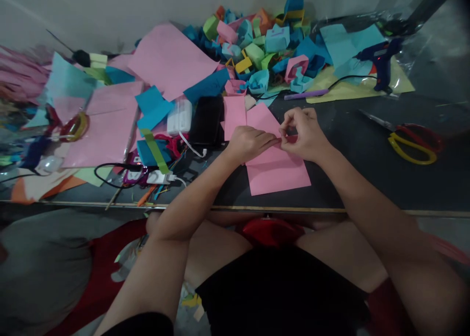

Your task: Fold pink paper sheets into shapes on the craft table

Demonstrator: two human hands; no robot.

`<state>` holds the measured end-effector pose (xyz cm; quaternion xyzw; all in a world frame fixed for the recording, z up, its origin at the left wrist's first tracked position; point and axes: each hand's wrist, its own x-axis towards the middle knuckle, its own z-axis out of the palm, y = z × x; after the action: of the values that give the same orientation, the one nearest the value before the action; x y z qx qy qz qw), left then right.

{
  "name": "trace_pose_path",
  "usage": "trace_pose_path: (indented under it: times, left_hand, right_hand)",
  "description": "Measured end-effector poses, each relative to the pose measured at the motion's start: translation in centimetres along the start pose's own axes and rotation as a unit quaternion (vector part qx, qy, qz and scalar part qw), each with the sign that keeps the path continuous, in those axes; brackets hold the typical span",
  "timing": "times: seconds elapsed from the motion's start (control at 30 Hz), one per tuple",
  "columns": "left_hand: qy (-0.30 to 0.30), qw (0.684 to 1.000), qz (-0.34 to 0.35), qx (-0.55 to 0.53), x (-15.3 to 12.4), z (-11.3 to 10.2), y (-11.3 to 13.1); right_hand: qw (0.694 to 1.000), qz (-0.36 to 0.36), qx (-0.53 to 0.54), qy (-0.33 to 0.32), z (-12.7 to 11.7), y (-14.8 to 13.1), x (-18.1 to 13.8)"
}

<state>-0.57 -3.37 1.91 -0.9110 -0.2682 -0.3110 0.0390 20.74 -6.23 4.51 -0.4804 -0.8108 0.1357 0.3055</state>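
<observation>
A pink paper sheet (276,172) lies on the dark table (367,174) in front of me. My left hand (247,143) rests on the sheet's upper left part, fingers curled and pressing on the paper. My right hand (304,133) is closed in a pinch on a narrow pink paper strip (290,139) at the sheet's upper edge. Both hands meet at that strip. Another pink piece (234,115) lies just behind the left hand.
A heap of folded coloured paper shapes (257,47) fills the back. A blue glue gun (380,62) stands at back right. Red and yellow scissors (411,140) lie right. Large pink sheets (110,125), a white box (179,116), a black phone (207,121) and cables (121,172) lie left.
</observation>
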Motion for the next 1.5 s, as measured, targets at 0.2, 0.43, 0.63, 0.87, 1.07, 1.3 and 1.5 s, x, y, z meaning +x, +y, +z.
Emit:
trace_pose_path:
  times: [0.2, 0.43, 0.63, 0.87, 1.07, 1.3, 1.5]
  left_hand:
    - [-0.028, 1.0, 0.004, 0.012, 0.2, -0.3, 0.1]
    - [-0.004, 0.999, -0.04, 0.036, -0.5, -1.2, -1.4]
    - [-0.023, 0.999, -0.004, 0.032, -0.1, -0.9, -0.8]
    - [0.002, 0.998, 0.028, 0.059, 0.2, -0.1, -0.6]
    - [0.005, 0.993, 0.065, 0.103, 0.1, -0.1, -0.8]
    - [0.039, 0.997, 0.022, 0.068, -0.3, -0.7, -2.0]
    - [0.014, 0.998, -0.057, 0.03, -0.5, -0.5, -2.3]
  right_hand:
    - [1.0, -0.003, -0.013, 0.002, -0.3, 0.6, -0.1]
    - [0.997, 0.042, -0.029, 0.056, -2.1, 3.9, -0.3]
    - [0.994, 0.041, 0.01, 0.101, -0.4, 1.6, -0.4]
    - [0.999, -0.014, -0.001, 0.047, 1.1, -0.6, 0.1]
    - [1.0, -0.01, -0.006, 0.012, 0.6, 0.0, 0.3]
    - [0.999, 0.005, -0.022, 0.033, -0.1, 1.8, 0.3]
    - [0.996, 0.028, -0.043, 0.076, -1.0, 3.1, 0.0]
